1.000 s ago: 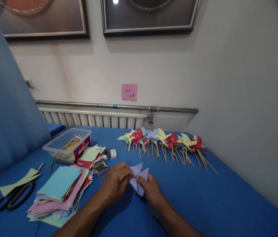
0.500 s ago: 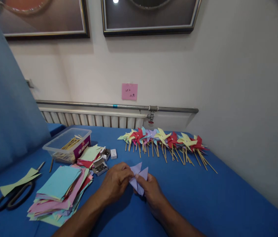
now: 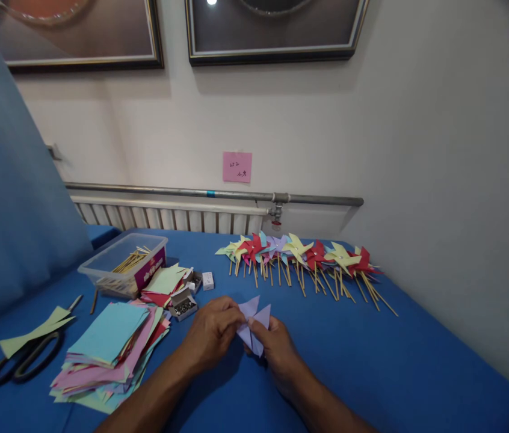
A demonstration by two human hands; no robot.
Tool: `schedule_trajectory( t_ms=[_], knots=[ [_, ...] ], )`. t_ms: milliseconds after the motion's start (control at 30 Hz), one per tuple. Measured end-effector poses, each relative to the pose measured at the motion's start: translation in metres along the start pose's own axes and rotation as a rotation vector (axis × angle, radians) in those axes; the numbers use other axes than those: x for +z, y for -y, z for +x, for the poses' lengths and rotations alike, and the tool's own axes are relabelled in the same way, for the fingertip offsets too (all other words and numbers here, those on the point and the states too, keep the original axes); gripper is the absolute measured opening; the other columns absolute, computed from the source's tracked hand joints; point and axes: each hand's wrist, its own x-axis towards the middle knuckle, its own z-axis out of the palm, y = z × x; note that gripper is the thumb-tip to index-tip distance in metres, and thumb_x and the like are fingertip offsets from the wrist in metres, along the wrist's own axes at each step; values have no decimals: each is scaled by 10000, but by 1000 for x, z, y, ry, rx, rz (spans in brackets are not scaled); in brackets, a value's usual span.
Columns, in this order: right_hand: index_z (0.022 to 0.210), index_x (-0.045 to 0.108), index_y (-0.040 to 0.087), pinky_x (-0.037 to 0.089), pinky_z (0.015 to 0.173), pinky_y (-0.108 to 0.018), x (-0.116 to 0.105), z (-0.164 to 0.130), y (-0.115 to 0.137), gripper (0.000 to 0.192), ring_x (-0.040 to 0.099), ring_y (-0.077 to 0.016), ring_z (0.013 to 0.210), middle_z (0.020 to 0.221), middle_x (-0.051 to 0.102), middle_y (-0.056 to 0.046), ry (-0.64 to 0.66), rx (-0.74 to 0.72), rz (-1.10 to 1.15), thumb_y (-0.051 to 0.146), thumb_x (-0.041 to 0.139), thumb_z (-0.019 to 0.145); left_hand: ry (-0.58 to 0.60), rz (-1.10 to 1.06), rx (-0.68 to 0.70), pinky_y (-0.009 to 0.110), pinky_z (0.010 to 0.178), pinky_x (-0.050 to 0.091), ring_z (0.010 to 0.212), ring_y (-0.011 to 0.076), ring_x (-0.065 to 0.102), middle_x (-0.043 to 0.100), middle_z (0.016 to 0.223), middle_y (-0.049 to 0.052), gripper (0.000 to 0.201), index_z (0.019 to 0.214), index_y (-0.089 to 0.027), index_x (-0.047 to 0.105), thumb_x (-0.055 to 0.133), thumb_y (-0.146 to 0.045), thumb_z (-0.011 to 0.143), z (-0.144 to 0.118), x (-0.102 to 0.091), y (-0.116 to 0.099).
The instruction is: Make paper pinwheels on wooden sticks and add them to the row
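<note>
Both of my hands pinch a folded lilac paper piece (image 3: 252,320) just above the blue table (image 3: 372,361). My left hand (image 3: 212,332) grips its left side with fingers curled over the centre. My right hand (image 3: 277,347) holds its right and lower part, thumb pressed near the middle. The paper's pointed flaps stick up between the two hands.
A row of finished paper pinwheels (image 3: 299,255) on wooden sticks lies at the back. A stack of coloured paper squares (image 3: 110,349), a small box of pins (image 3: 184,307), a plastic tub of sticks (image 3: 123,264) and black scissors (image 3: 22,361) lie to the left.
</note>
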Motion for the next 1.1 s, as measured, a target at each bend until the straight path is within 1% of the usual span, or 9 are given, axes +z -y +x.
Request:
schedule_trajectory(
  t_ms=[233, 400, 500, 667, 767, 933, 1100],
  knots=[
    [819, 716, 159, 376, 499, -268, -1, -1, 2, 535, 525, -140, 481, 553, 644, -2, -11, -8, -18, 679, 815, 742, 11, 25, 0, 284, 756, 452, 841, 185, 655, 725, 919, 65, 289, 895, -212, 750, 496, -187, 1030, 0, -1, -1],
    [822, 708, 159, 363, 502, -263, -1, -1, 1, 580, 514, -134, 488, 552, 638, 1, 2, -12, -11, 731, 779, 757, 31, 68, 0, 276, 747, 440, 828, 176, 641, 713, 917, 60, 281, 877, -201, 732, 496, -183, 1030, -1, 0, 1],
    [818, 706, 154, 359, 513, -261, 1, -3, 5, 604, 516, -131, 504, 562, 637, 2, 4, 6, -5, 745, 795, 731, 18, 66, 13, 272, 754, 442, 831, 171, 635, 705, 917, 55, 289, 867, -198, 721, 488, -185, 1038, -2, 1, 2],
    [824, 707, 154, 355, 529, -263, 3, -6, 12, 613, 499, -123, 508, 570, 630, 5, 42, 10, 21, 752, 802, 724, 6, 78, 29, 269, 750, 443, 832, 169, 638, 700, 905, 47, 271, 863, -194, 710, 499, -177, 1033, -2, 1, 3],
    [820, 708, 151, 353, 535, -264, 4, -7, 13, 596, 498, -123, 518, 583, 634, -1, 44, 3, 25, 733, 802, 733, 3, 92, 36, 271, 755, 446, 834, 168, 641, 700, 901, 45, 274, 867, -193, 710, 490, -158, 1027, -1, 1, 3],
    [849, 714, 150, 362, 539, -265, 3, -4, 9, 516, 511, -131, 525, 592, 641, 0, 21, 31, 39, 632, 832, 709, -6, 91, 46, 275, 763, 459, 861, 172, 656, 718, 948, 52, 258, 935, -202, 739, 499, -147, 1013, -2, 2, 5],
    [844, 710, 151, 342, 521, -263, 1, -3, 8, 417, 497, -126, 500, 571, 644, 0, 38, 20, 34, 547, 789, 742, -8, 101, 51, 290, 768, 474, 866, 183, 667, 727, 947, 64, 280, 966, -203, 760, 490, -139, 1007, -1, 1, 5]
  ],
)
